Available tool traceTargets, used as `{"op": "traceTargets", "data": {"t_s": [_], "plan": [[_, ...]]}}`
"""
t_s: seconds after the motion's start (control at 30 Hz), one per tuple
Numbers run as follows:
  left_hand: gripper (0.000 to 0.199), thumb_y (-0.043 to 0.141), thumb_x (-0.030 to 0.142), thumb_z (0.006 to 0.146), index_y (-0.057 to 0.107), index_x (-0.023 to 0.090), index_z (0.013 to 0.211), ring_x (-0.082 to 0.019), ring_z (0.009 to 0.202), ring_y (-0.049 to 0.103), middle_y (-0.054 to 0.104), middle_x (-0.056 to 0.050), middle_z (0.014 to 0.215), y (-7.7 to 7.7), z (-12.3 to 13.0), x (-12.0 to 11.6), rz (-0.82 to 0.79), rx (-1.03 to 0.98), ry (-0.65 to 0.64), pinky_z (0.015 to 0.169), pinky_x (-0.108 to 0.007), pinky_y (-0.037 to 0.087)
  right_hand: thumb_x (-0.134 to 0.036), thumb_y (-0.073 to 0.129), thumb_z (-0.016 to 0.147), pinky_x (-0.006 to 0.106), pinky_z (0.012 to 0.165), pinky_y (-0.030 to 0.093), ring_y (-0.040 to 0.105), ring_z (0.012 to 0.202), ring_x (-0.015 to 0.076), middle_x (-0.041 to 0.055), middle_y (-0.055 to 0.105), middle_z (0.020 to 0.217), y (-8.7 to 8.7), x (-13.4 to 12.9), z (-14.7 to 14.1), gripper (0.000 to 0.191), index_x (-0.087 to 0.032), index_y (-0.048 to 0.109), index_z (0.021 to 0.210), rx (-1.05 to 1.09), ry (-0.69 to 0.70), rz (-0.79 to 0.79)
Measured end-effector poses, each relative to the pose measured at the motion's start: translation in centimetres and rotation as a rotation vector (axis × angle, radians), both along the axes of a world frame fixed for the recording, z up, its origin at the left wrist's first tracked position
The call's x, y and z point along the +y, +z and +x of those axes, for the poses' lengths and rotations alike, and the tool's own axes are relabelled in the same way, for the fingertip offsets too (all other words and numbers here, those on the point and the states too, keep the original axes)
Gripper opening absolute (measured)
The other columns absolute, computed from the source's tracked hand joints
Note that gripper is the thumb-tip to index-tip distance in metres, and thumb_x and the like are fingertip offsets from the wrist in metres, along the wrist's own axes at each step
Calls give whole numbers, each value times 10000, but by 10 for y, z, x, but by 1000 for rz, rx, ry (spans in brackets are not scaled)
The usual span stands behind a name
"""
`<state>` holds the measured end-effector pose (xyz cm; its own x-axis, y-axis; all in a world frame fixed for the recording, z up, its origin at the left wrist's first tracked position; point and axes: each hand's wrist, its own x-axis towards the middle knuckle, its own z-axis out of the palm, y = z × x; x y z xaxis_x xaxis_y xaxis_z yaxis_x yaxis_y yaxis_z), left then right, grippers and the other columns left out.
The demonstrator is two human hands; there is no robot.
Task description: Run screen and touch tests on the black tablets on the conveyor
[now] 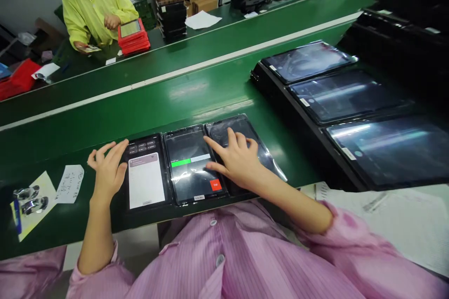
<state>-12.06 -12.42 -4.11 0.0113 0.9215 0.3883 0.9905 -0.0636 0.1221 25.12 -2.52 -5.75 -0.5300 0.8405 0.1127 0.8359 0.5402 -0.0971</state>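
Three tablets lie side by side on the green bench before me. The left tablet (146,182) is lit with a white panel and small icons at its top. The middle tablet (191,180) shows a dark screen with a green-and-white bar and a red square. A third, dark tablet (259,149) is partly covered by my right hand (238,156), which is open, fingers spread, over it and the middle tablet's right edge. My left hand (109,168) is at the left tablet's upper left edge, open, its fingers stretched out. Neither hand holds anything.
At right, a black tray (280,121) carries three tablets in a row. A handwritten paper slip (70,183) and a yellow sheet (44,196) with shiny metal pieces and a blue pen lie left. Beyond, a person in yellow (94,9) works beside stacked red trays (135,42).
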Motion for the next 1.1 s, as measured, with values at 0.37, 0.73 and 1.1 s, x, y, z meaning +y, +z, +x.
{"op": "traceTargets", "data": {"t_s": [0.37, 0.73, 1.1], "plan": [[612, 165, 545, 1031, 708, 368, 1250, -306, 1125, 597, 748, -3, 1193, -40, -2, -55, -335, -144, -231, 1142, -540, 195, -740, 574, 852, 670, 997, 325, 473, 1277, 477, 221, 418, 1559, -17, -47, 18, 752, -363, 495, 1497, -74, 104, 18], [669, 118, 594, 1025, 361, 287, 1567, -343, 1436, 361, 447, -117, 1571, -11, 33, -16, -85, -123, 87, 1173, -578, 91, -618, 523, 940, 700, 1107, 182, 355, 1368, 429, 199, 415, 1533, -28, -33, 39, 642, -318, 478, 1506, 39, -19, 70], [615, 208, 606, 1024, 571, 299, 1415, -393, 1381, 409, 486, -148, 1529, -48, 70, -49, -87, -38, 95, 1112, -653, 137, -571, 437, 968, 745, 1067, 233, 335, 1337, 430, 170, 320, 1491, -44, -14, 128, 582, -356, 425, 1508, 138, -326, 68]]}}
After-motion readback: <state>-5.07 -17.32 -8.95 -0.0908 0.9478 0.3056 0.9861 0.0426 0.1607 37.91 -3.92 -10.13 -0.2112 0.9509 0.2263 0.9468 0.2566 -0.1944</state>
